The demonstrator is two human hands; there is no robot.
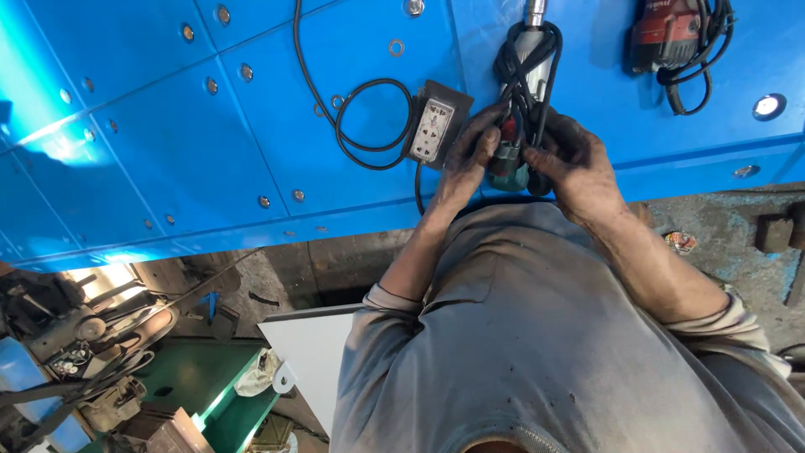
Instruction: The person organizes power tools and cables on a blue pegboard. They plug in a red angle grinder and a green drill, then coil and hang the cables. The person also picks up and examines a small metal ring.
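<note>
Both my hands grip a teal and grey power tool (509,164) that lies on a blue metal panel (251,134). Its black cable (527,59) is looped around the tool's body. My left hand (470,155) holds the tool from the left, fingers near a red part. From the right, my right hand (577,164) closes on the handle and cable. Both hands are dark with grime. The tool's silver nose (535,12) points away from me.
A black socket box (433,127) with a coiled black lead (360,117) lies left of the tool. A red power tool (668,33) with wound cable sits at top right. Below the panel are a white sheet (310,352), green machinery (210,377) and metal clutter (84,344).
</note>
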